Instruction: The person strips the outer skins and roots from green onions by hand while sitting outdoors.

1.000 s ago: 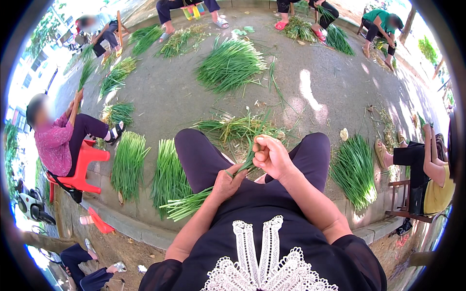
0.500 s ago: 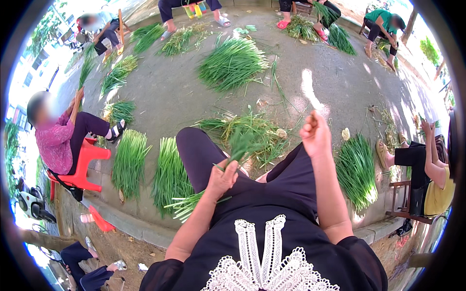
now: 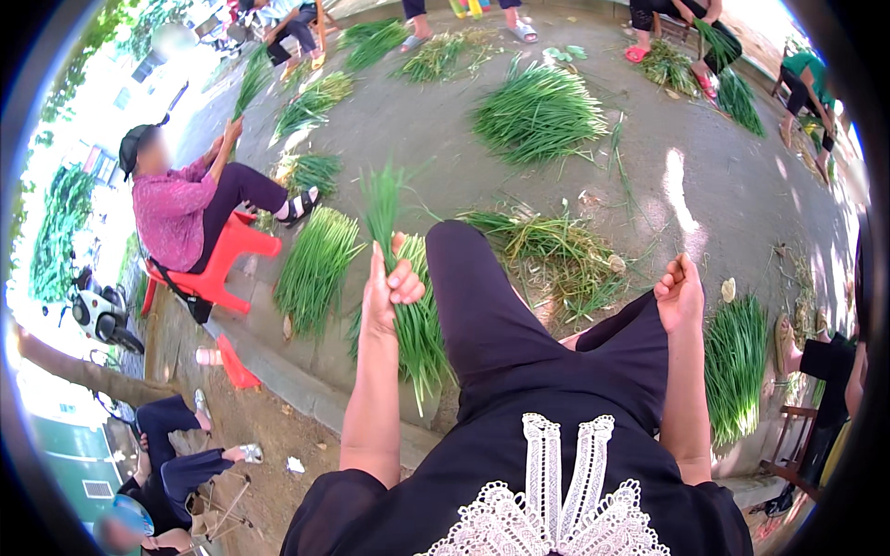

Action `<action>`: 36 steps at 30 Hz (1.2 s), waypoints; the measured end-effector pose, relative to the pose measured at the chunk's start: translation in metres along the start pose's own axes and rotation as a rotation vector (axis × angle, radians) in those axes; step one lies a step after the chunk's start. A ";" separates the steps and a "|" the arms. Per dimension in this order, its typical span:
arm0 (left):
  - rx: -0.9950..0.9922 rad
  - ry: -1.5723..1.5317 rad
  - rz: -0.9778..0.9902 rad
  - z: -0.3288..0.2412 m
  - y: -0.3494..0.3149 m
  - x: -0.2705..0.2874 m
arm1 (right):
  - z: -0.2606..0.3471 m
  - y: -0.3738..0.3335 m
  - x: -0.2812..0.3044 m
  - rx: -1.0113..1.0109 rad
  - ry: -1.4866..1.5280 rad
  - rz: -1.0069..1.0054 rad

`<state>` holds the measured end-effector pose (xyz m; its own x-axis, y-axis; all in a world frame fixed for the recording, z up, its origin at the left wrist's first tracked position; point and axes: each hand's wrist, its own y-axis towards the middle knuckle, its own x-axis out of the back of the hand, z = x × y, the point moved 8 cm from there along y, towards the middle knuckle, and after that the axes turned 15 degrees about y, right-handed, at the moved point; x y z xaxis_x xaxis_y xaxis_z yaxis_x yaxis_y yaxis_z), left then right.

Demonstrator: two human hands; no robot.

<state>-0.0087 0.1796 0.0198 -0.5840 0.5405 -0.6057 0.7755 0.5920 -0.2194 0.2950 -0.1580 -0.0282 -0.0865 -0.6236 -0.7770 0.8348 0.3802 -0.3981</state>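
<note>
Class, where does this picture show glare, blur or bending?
Head view: glare whitens the upper left; a sunlit streak brightens the pavement; the chive-like bunch in the left hand is blurred; fisheye distortion bows the curb.

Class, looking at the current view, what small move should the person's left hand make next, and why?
I would probably lower the bunch of green stalks onto the nearest pile of greens: the left hand grips the bunch, that pile shows right beside it, and the right hand is well apart from both.
</note>
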 end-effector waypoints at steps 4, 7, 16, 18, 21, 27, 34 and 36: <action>-0.124 -0.052 -0.003 -0.041 0.005 0.007 | -0.002 0.000 0.004 -0.014 -0.055 -0.014; -0.204 -0.072 0.018 -0.076 0.015 0.000 | -0.004 -0.002 0.004 0.005 -0.104 -0.061; -0.450 -0.179 0.245 -0.166 0.031 -0.082 | -0.066 -0.025 -0.093 -0.084 -0.525 0.313; -0.445 -0.250 0.372 -0.159 0.036 -0.110 | -0.093 -0.032 -0.118 -0.147 -0.754 0.463; -0.334 -0.221 0.341 -0.126 0.054 -0.163 | -0.110 -0.055 -0.169 -0.034 -0.872 0.864; -0.131 -0.364 0.359 -0.051 0.069 -0.225 | -0.148 -0.086 -0.195 -0.620 -0.375 1.056; -0.227 -0.239 0.072 -0.046 0.077 -0.177 | -0.173 -0.114 -0.170 -1.060 -0.097 0.868; -0.244 -0.264 0.048 -0.047 0.080 -0.167 | -0.179 -0.122 -0.175 -1.109 -0.110 0.841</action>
<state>0.1396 0.1649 0.1393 -0.4416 0.4170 -0.7944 0.7018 0.7122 -0.0163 0.1107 0.0271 0.0691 0.3053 0.0285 -0.9518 -0.2505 0.9668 -0.0514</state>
